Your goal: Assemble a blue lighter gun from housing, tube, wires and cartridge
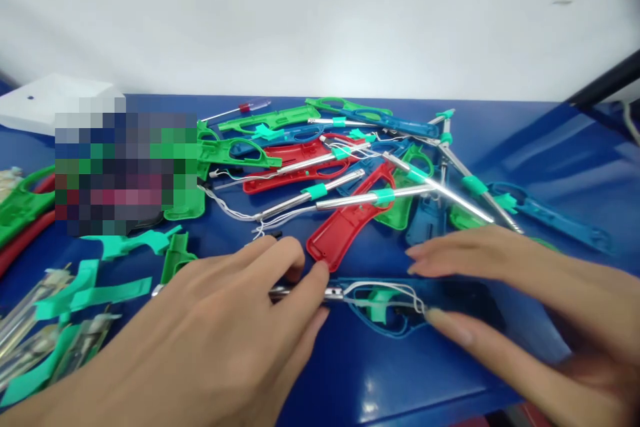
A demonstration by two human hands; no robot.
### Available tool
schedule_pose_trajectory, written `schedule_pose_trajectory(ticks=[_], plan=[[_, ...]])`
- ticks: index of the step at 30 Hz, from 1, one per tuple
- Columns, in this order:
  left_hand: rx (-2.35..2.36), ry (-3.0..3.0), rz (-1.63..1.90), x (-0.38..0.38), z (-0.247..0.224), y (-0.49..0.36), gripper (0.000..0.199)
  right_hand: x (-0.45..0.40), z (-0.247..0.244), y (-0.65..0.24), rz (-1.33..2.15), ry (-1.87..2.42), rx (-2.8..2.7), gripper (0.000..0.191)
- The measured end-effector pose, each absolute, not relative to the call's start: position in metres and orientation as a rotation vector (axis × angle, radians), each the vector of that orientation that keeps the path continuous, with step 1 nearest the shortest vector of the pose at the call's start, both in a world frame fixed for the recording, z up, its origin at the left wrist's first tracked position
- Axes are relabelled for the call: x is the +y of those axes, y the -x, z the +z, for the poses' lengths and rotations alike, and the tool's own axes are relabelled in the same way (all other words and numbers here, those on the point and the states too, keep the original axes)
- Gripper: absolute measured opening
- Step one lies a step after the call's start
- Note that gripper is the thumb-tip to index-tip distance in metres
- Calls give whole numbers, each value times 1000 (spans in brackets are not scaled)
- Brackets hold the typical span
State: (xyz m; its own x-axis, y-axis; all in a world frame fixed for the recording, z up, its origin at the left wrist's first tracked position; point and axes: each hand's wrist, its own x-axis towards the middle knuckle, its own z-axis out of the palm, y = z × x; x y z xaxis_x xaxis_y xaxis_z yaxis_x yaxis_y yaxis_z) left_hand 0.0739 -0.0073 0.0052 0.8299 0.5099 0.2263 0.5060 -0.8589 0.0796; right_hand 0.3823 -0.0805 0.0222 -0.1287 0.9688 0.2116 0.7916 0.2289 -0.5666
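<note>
Tube (334,293) of shiny metal lies near the front edge of the counter (425,380), pinched between the closed fingers of your left hand (235,320), its end beside the blue shell (393,332). It looks stiff, light and perhaps slippery, so grip its body; the white wires (385,284) seem soft and easily pulled loose. Your right hand (560,280) has its fingers spread, gripping nothing, thumb tip at the wires' end. Just ahead, the red shell (340,237) crowds your left fingertips; beyond it, taped rods (345,201) cross green shells (400,213), and tape strips (117,291) lie leftward
</note>
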Motion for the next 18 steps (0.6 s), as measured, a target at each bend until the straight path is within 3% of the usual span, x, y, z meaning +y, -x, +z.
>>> schedule_pose_trajectory(ticks=[5,11,18], plan=[[870,-2874,401,-7,7,-73,31,-86,-2,-385,214,1440,-2141,36],[783,-2884,402,2,10,-73,50,-77,-6,-378,323,1331,-2154,32],[785,-2831,458,2,11,-77,34,-77,-10,-380,455,1293,-2091,38]])
